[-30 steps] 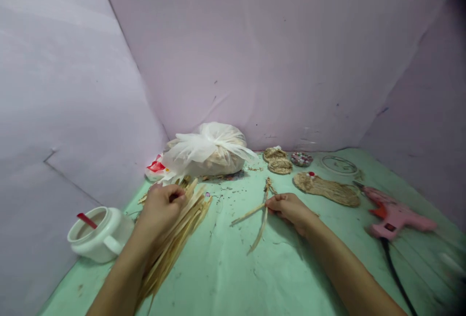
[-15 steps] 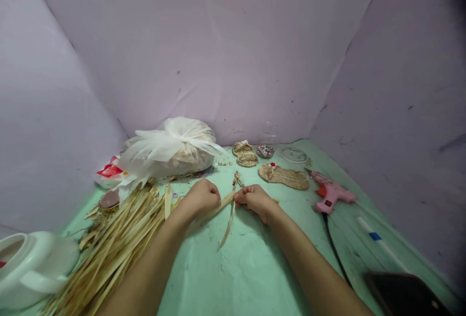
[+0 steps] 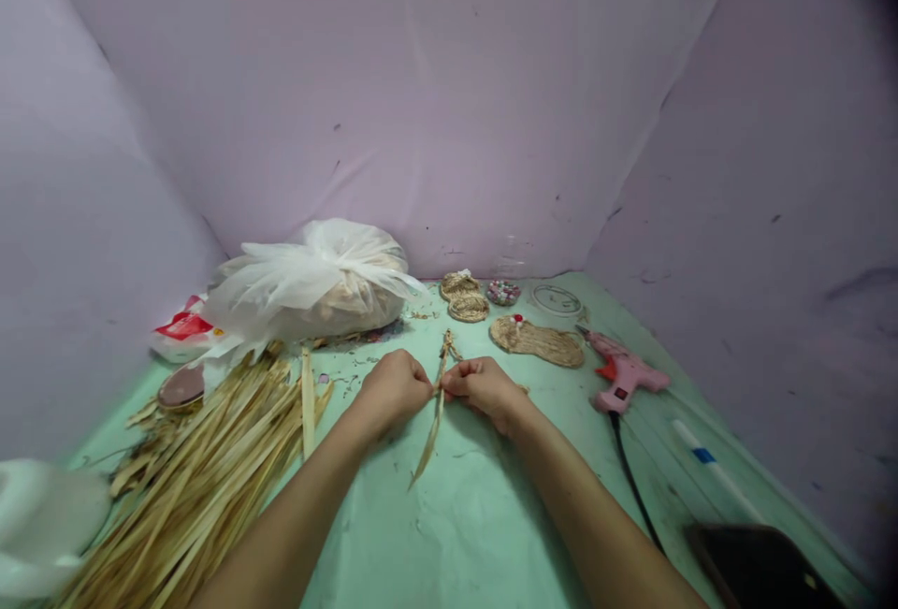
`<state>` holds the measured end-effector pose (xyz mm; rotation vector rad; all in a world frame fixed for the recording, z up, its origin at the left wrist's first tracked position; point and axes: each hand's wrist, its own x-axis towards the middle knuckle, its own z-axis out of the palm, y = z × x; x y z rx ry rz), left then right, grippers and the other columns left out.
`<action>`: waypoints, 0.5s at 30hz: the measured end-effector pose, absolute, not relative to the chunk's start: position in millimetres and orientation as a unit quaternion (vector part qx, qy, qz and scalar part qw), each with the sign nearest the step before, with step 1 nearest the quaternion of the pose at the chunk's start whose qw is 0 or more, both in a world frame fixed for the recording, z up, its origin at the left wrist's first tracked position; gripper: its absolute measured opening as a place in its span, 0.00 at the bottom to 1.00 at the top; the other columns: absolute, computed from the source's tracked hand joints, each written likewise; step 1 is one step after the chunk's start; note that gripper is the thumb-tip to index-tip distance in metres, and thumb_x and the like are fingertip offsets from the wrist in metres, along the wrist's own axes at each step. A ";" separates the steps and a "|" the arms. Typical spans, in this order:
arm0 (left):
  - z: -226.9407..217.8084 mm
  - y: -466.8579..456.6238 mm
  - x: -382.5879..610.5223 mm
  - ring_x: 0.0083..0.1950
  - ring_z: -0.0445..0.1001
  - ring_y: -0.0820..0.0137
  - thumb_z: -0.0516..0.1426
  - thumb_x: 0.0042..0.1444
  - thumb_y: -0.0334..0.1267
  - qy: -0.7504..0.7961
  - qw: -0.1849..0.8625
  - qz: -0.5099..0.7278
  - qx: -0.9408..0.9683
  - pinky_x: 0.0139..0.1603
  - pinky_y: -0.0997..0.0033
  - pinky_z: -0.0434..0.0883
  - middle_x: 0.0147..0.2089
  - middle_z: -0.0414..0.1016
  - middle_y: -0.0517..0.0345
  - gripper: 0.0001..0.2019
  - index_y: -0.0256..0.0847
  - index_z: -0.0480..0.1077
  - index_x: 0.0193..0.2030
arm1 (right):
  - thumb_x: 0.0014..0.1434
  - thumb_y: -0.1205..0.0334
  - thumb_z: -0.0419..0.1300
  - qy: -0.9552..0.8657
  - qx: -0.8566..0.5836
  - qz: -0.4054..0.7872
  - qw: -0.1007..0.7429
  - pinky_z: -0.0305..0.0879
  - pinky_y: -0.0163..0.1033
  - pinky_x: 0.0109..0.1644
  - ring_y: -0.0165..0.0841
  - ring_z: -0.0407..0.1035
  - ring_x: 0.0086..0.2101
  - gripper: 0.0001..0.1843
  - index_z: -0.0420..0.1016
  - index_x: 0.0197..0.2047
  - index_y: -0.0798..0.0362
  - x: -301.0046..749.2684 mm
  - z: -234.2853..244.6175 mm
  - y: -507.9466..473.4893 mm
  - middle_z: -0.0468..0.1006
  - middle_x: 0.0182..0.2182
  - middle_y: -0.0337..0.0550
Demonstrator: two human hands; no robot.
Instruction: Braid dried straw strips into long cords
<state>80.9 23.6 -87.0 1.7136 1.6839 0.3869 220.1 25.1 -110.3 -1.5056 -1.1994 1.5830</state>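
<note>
A narrow plait of dried plant strips [image 3: 447, 347] lies at the middle of the table, pointing away from me. My left hand [image 3: 394, 391] is closed at its left side, fingertips pinching close to the crossing of the strips. From the right, my right hand [image 3: 483, 390] pinches a dried strip at the same spot, thumb and index finger together. One loose strip [image 3: 429, 441] runs from between the hands toward me, its end free on the table. The strip parts inside my fingers are mostly hidden.
A pile of long dried strips [image 3: 210, 459] lies left, near a tied white plastic bag [image 3: 315, 286]. Woven slippers [image 3: 537, 340], a bead dish [image 3: 503, 292] and a pink glue gun [image 3: 628, 375] with its cord are at right. A dark phone [image 3: 761, 567] lies front right.
My left hand has come right, close to my right hand. The wide strip that stretched between them no longer shows. The view has shifted slightly.
</note>
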 end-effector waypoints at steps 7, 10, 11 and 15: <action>-82.2 16.0 104.3 0.13 0.49 0.78 0.52 0.36 0.31 0.661 0.484 0.194 0.540 0.16 0.75 0.47 0.08 0.49 0.66 0.09 0.39 0.55 0.12 | 0.39 0.72 0.54 -0.432 -0.590 0.600 0.324 0.40 0.29 0.15 0.21 0.49 0.12 0.05 0.71 0.21 0.59 219.5 -105.6 25.0 0.61 0.09 0.32; -80.4 11.0 108.1 0.15 0.56 0.76 0.51 0.38 0.32 0.681 0.445 0.189 0.550 0.18 0.75 0.52 0.11 0.56 0.62 0.07 0.38 0.60 0.13 | 0.38 0.72 0.54 -0.423 -0.595 0.603 0.321 0.39 0.29 0.15 0.21 0.48 0.11 0.05 0.71 0.22 0.59 221.1 -106.6 25.8 0.58 0.07 0.31; -79.9 8.9 108.7 0.17 0.60 0.74 0.52 0.38 0.33 0.694 0.401 0.175 0.572 0.20 0.75 0.55 0.13 0.60 0.60 0.06 0.37 0.63 0.15 | 0.38 0.71 0.55 -0.421 -0.596 0.604 0.320 0.39 0.29 0.14 0.21 0.48 0.11 0.05 0.71 0.22 0.59 221.3 -107.2 26.0 0.58 0.07 0.31; -74.7 -2.9 117.4 0.37 0.70 0.62 0.52 0.43 0.36 0.706 0.221 0.070 0.669 0.34 0.70 0.62 0.31 0.73 0.48 0.10 0.37 0.72 0.30 | 0.37 0.72 0.54 -0.420 -0.593 0.602 0.330 0.41 0.29 0.15 0.21 0.49 0.12 0.04 0.70 0.21 0.59 219.0 -110.1 25.3 0.62 0.10 0.33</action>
